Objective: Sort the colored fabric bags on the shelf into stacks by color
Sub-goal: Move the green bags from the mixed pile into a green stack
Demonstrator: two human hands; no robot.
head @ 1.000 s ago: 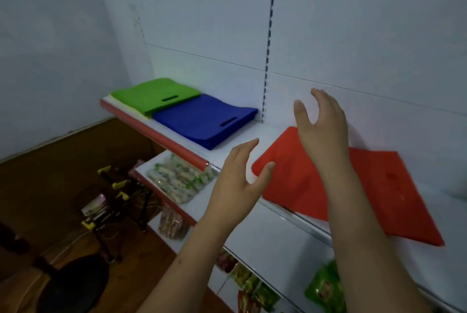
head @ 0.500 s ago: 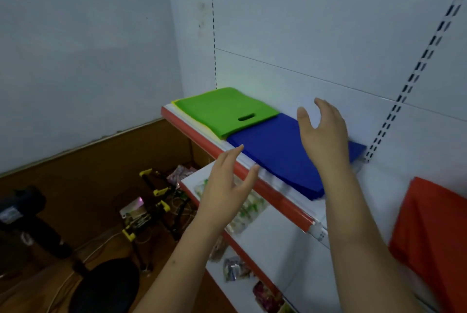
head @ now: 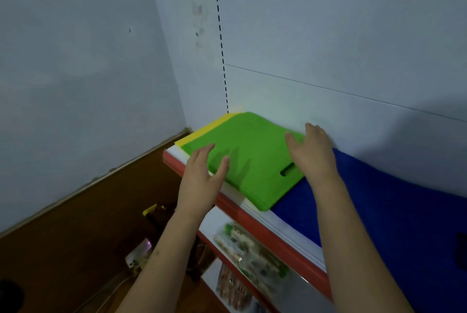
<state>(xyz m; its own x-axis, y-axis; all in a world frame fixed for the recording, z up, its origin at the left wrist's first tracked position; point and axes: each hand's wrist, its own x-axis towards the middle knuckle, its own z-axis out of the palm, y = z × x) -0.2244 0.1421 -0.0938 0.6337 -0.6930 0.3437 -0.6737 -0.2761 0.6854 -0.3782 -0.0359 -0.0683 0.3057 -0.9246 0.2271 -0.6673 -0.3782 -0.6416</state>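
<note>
A green fabric bag [head: 252, 158] with a cut-out handle lies flat at the left end of the white shelf [head: 285, 230]. A yellow bag [head: 202, 132] shows as a strip under its left edge. A blue bag [head: 394, 209] lies to its right, partly under the green one. My left hand [head: 202, 181] hovers with spread fingers over the green bag's near left edge, casting a shadow on it. My right hand [head: 312, 150] is spread over the green bag's right side near the handle slot; I cannot tell whether it touches. Neither hand holds anything.
The shelf's front has a red strip [head: 252, 221]. A lower shelf [head: 214, 219] carries packaged snacks [head: 252, 249]. The shelf's white back panel stands right behind the bags, and the grey room wall to the left. Brown floor with yellow-handled tools [head: 151, 209] lies below left.
The view has swung left: the red bag has left the frame and the green bag is now central. Both hands have moved from open air to over the green bag.
</note>
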